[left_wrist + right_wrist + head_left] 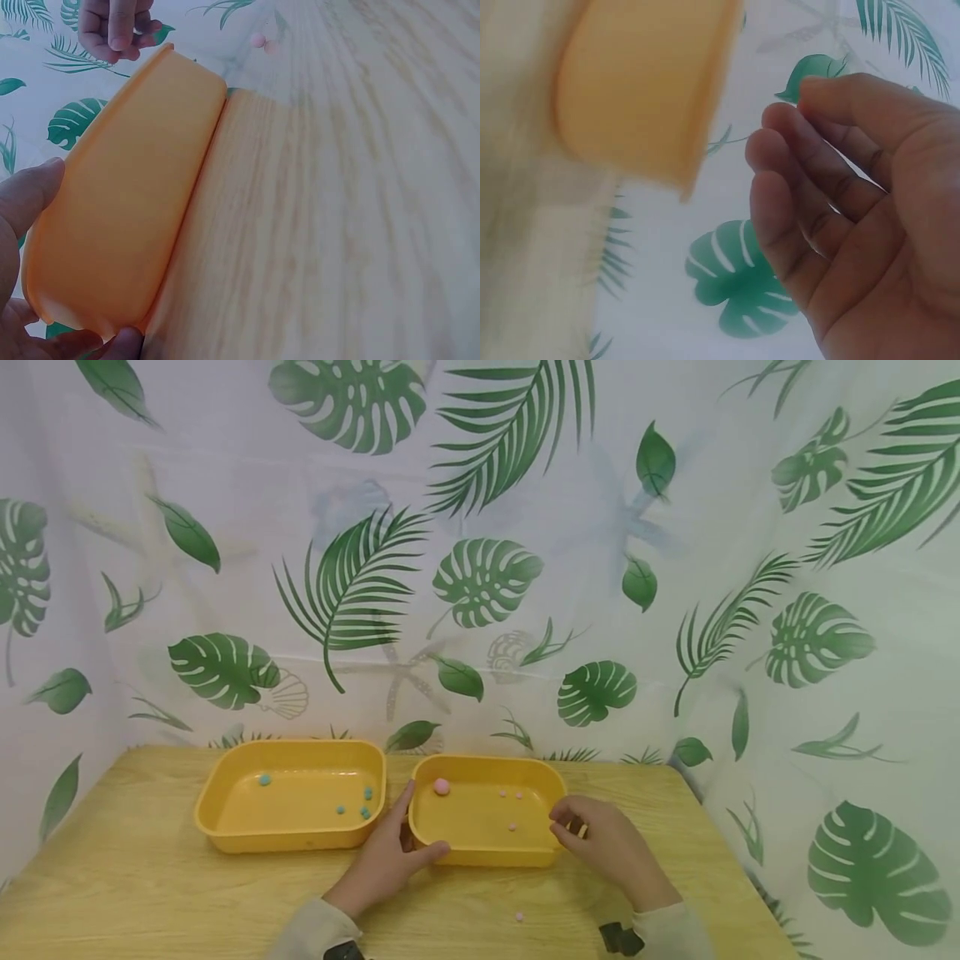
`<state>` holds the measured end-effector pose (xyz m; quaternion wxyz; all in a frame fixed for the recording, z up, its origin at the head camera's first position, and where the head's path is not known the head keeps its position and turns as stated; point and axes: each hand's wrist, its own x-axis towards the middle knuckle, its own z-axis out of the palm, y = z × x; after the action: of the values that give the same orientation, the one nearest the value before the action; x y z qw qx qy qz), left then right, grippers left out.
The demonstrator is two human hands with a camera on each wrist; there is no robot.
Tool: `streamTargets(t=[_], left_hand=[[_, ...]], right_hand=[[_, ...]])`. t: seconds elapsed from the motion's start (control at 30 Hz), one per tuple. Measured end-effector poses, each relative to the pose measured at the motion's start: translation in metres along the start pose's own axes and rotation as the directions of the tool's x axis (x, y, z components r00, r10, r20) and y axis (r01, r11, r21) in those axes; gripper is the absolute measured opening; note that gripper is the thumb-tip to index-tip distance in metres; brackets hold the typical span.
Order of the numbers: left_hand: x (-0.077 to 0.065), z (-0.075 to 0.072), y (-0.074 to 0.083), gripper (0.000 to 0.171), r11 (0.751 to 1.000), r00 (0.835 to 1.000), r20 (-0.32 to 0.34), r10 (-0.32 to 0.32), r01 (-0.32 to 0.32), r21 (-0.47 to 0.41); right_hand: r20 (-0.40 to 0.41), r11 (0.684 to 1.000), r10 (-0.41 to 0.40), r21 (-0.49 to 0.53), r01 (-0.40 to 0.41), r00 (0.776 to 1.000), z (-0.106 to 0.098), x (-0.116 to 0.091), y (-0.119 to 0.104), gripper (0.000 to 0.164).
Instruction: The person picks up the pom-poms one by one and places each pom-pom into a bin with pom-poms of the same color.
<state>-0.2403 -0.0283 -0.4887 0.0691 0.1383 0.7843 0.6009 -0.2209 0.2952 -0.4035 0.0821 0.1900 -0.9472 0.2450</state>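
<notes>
A yellow tray (487, 857) on the right holds one larger pink ball (442, 787) and several tiny pink balls (512, 827). My left hand (386, 860) grips its left end, thumb on the front rim and fingers around the side. Over the tray's right end hovers my right hand (607, 843), fingers loosely bent. In the right wrist view that hand (847, 187) shows nothing between its fingers, apart from the tray wall (645, 90). One tiny pink ball (519, 916) lies on the table in front of the tray.
A second yellow tray (285, 841) stands to the left, with several blue-green balls (264, 780) inside. Both trays sit on a wood-grain table (150, 893). A white leaf-print cloth (480, 693) hangs behind and beside the table.
</notes>
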Motion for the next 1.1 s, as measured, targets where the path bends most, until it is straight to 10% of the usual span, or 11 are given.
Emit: streamTargets(t=[1.1], left_hand=[[-0.001, -0.001, 0.004, 0.108, 1.0, 1.0, -0.01, -0.004, 0.005, 0.014]], right_hand=[[0.071, 1.0, 0.015, -0.009, -0.015, 0.997, 0.002, -0.008, 0.013, 0.01]])
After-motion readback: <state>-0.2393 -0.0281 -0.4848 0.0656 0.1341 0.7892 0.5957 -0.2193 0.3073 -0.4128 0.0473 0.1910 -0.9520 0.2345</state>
